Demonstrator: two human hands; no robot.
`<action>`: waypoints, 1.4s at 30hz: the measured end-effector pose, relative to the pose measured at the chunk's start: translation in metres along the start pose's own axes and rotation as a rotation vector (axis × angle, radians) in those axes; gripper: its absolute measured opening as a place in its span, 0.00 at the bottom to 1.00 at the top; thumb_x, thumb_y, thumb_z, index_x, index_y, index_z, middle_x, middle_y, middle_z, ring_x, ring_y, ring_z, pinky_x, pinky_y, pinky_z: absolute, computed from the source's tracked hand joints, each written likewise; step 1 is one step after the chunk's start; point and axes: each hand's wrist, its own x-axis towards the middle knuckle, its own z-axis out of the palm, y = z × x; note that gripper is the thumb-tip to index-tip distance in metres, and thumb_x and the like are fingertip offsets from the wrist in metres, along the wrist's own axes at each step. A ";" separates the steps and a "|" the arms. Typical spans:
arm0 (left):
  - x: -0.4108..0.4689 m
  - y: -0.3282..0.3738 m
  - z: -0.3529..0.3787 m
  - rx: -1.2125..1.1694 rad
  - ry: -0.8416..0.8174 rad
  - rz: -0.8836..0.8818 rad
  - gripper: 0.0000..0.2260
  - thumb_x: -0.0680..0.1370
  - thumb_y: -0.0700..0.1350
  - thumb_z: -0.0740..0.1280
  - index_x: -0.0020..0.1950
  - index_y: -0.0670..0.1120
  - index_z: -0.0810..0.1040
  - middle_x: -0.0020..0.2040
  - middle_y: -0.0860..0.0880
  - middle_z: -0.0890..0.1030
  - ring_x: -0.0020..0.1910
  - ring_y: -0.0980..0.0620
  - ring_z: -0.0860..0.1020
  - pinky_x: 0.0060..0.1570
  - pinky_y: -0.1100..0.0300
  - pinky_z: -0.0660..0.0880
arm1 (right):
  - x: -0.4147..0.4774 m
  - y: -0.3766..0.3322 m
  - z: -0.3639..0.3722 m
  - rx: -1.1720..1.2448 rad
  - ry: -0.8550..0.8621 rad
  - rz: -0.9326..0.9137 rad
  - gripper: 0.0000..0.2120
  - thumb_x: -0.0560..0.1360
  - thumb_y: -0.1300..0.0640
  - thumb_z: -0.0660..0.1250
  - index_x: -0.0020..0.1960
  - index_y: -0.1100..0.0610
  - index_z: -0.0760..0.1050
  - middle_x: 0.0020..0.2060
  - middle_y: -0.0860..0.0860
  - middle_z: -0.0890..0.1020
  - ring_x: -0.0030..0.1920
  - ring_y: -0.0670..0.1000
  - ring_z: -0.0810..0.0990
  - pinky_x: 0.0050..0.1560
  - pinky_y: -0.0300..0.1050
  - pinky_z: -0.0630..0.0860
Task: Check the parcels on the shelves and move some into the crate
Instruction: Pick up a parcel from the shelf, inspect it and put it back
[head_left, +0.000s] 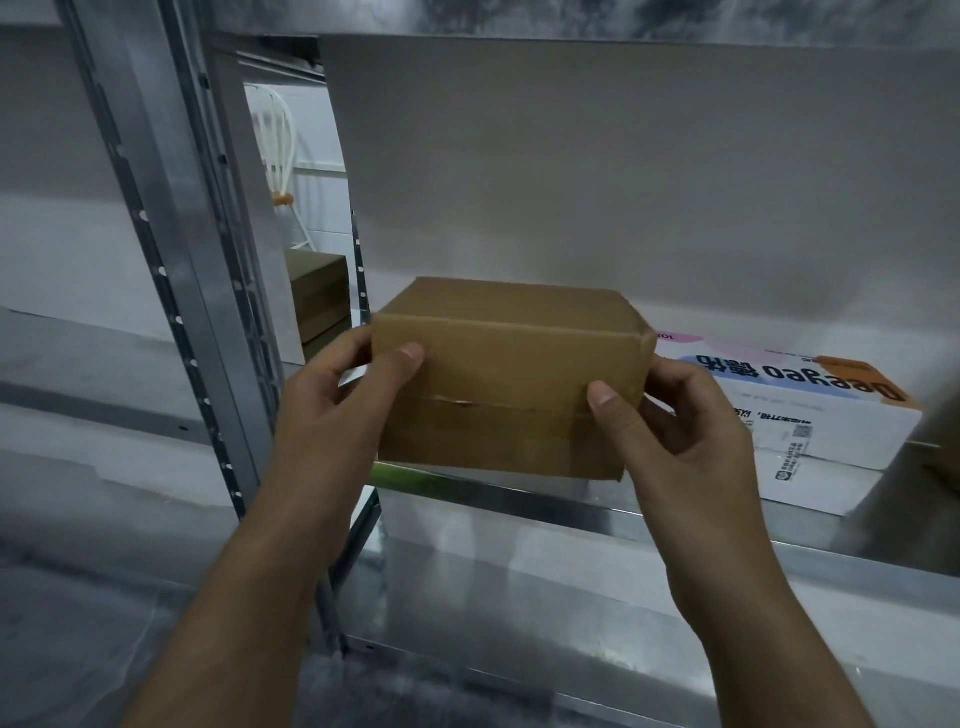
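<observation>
Parcel: we hold a plain brown cardboard parcel (509, 374) at the front edge of the metal shelf (571, 508), near its left end. We cannot tell whether its base rests on the shelf or hangs just above it.
Left hand: our left hand (332, 415) grips the parcel's left end, with the thumb (402, 364) pressed on the face turned toward us and the fingers curled round behind, out of sight.
Right hand: our right hand (675, 431) grips the right end the same way, thumb (605, 400) on the near face by the lower right corner.
Long axis: the parcel's length runs left to right, along the shelf edge and square across our forearms, so each hand has one short end.
Bearing: the parcel lies straight ahead between the two hands, neither hand nearer than the other. We judge that a straight pull toward us would bring it off the shelf.
Visible face: a seam with a small tear runs along the near face. We see no label here, so we judge that checking needs another side turned up.
Neighbour: a white printed box (810, 415) lies on the same shelf to the right, close beside the parcel's right end and our right hand.
Left clearance: the upright post (171, 260) stands to the left of our left hand.
Crate: not in view, so we cannot say which way it lies.
</observation>
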 end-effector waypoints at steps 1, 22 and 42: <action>0.002 0.002 0.000 -0.018 0.008 -0.017 0.10 0.70 0.64 0.68 0.50 0.69 0.83 0.55 0.64 0.80 0.56 0.60 0.79 0.52 0.58 0.74 | 0.000 -0.001 0.001 0.022 0.001 0.006 0.26 0.66 0.38 0.73 0.61 0.47 0.79 0.58 0.37 0.85 0.58 0.38 0.84 0.57 0.38 0.83; 0.007 -0.008 0.001 0.065 0.082 -0.007 0.22 0.73 0.55 0.74 0.67 0.55 0.82 0.58 0.59 0.82 0.51 0.57 0.84 0.48 0.56 0.81 | 0.006 0.010 -0.002 0.047 0.018 0.020 0.24 0.78 0.63 0.74 0.71 0.47 0.78 0.60 0.42 0.84 0.54 0.39 0.86 0.45 0.30 0.81; 0.012 0.000 0.005 -0.165 0.130 -0.106 0.07 0.82 0.61 0.64 0.48 0.60 0.73 0.55 0.57 0.77 0.63 0.49 0.76 0.72 0.43 0.70 | 0.000 -0.003 0.005 0.070 0.016 0.022 0.25 0.66 0.37 0.71 0.53 0.55 0.77 0.43 0.33 0.85 0.46 0.31 0.83 0.40 0.23 0.75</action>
